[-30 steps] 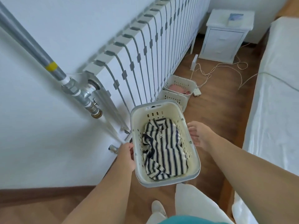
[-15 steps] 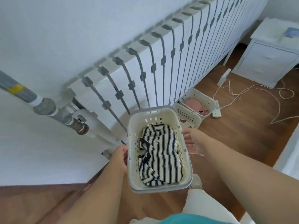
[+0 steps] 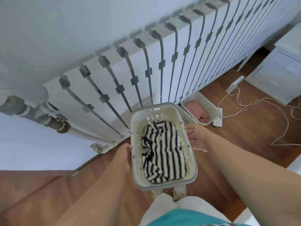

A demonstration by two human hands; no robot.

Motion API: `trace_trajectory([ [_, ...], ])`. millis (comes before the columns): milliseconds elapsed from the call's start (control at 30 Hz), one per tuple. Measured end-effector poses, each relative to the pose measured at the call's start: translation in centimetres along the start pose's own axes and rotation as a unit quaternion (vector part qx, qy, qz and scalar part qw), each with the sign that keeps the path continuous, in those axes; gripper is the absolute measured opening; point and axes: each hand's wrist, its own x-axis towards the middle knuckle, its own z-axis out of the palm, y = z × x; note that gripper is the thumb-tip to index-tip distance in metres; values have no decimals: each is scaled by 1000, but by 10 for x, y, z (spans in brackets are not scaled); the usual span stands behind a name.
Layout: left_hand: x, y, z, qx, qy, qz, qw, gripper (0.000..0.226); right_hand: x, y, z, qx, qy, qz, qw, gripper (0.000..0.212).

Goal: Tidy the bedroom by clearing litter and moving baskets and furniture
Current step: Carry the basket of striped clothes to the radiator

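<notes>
Only one view here, the head cam looking down. One cream laundry basket (image 3: 163, 182) is held up off the wood floor (image 3: 231, 137), right in front of the person's legs. Left hand (image 3: 125, 158) is on the left long rim, with fingers curled around the edge. Right hand (image 3: 197, 137) is on the right rim, but the fingers are a bit blurry and look spread out along the side, so I honestly can't tell if it's gripping or just pressed flat against it. Inside the basket there's one striped shirt (image 3: 163, 152), navy and white, crumpled up.

Count of baskets on the floor behind it: two white perforated ones tucked by the bottom of the radiator (image 3: 162, 66). The nearer basket (image 3: 186, 117) is mostly hidden behind the held one. The farther basket (image 3: 203, 103) has one pink cloth (image 3: 196, 110) in it.

Just beside that one lies one white power strip (image 3: 218, 122), with thin cables (image 3: 254, 103) looping over the floor toward one white nightstand (image 3: 276, 75) at the right edge.
</notes>
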Motion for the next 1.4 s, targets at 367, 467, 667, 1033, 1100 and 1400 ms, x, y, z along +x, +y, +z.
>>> trace_trajectory([
  [367,49,-28,35,-26,21,-38,999,15,58,-11,-28,-45,4,14,999,28],
  [467,60,-40,44,-45,43,-41,997,16,80,-19,-34,-73,-20,28,997,23],
  [667,88,-72,71,-103,121,-58,986,5,136,-30,-46,-98,-88,50,990,15],
  [1033,189,-149,97,-140,158,-95,973,4,260,9,-39,-188,-78,85,975,29],
  [1100,216,-151,96,-136,153,-93,974,5,286,17,-31,-196,-77,85,974,32],
  [1400,357,-175,72,-72,130,-83,985,14,412,62,3,-193,-56,84,976,33],
])
